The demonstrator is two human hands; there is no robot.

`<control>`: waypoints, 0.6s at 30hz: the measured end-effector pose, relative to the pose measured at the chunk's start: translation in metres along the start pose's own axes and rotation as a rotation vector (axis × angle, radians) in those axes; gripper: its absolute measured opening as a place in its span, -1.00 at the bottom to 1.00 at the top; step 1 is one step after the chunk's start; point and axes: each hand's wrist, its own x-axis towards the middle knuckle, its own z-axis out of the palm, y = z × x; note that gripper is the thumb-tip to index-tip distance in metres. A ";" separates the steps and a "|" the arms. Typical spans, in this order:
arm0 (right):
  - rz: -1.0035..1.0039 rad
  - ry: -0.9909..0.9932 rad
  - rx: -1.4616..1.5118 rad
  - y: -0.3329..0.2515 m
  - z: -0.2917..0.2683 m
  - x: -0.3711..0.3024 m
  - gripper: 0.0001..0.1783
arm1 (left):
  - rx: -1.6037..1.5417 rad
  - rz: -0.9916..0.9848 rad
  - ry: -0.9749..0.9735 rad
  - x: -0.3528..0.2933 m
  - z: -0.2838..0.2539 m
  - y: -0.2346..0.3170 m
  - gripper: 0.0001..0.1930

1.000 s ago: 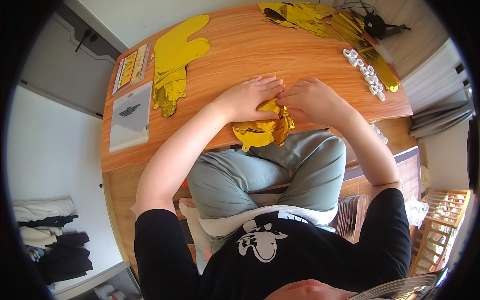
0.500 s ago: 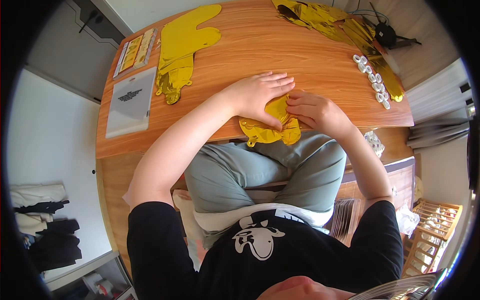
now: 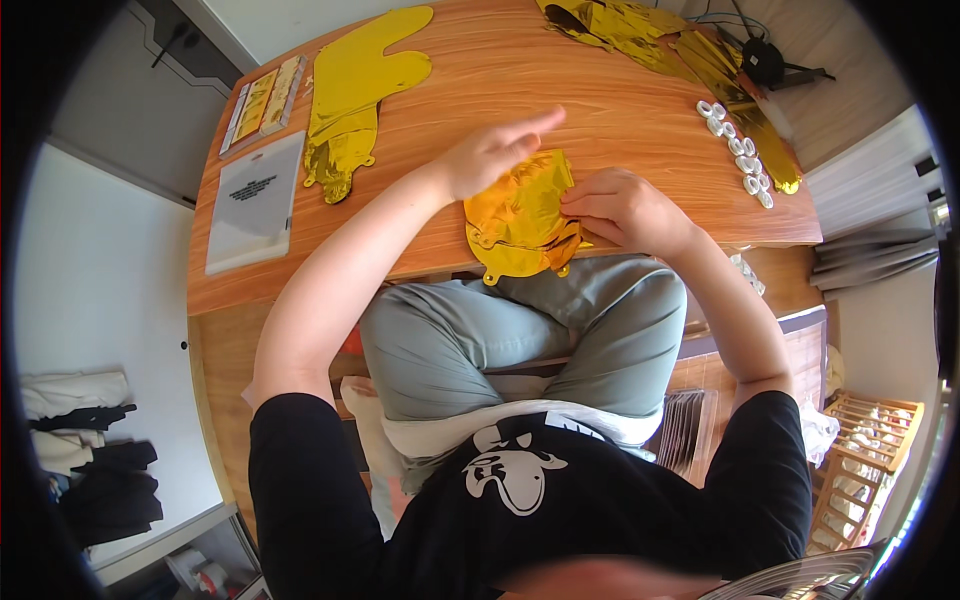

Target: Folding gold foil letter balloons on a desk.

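Observation:
A folded gold foil balloon [image 3: 522, 222] lies at the table's near edge in front of me, its small tabs pointing toward my lap. My left hand [image 3: 495, 158] is lifted over the balloon's upper left part, fingers stretched out and holding nothing. With bent fingers my right hand [image 3: 628, 208] pinches the balloon's right edge; its fingertips are partly hidden. Another gold foil balloon [image 3: 362, 85] lies flat and unfolded at the far left. More gold foil [image 3: 640, 30] stretches along the far right of the table.
Several small white rolls [image 3: 742, 147] lie in a cluster on the right of the wooden table [image 3: 440, 130]. At the left are a clear plastic pouch [image 3: 255, 205] and a flat box [image 3: 264, 105]. A black object with cables [image 3: 763, 62] sits in the far right corner.
My left hand has come up off the balloon, where it lay pressed flat. More of the balloon's shiny surface shows. My right hand stays at its right edge.

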 end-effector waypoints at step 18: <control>0.270 -0.032 -0.131 -0.016 0.010 0.023 -0.80 | 0.803 -0.042 -0.148 -0.044 0.005 0.022 -0.31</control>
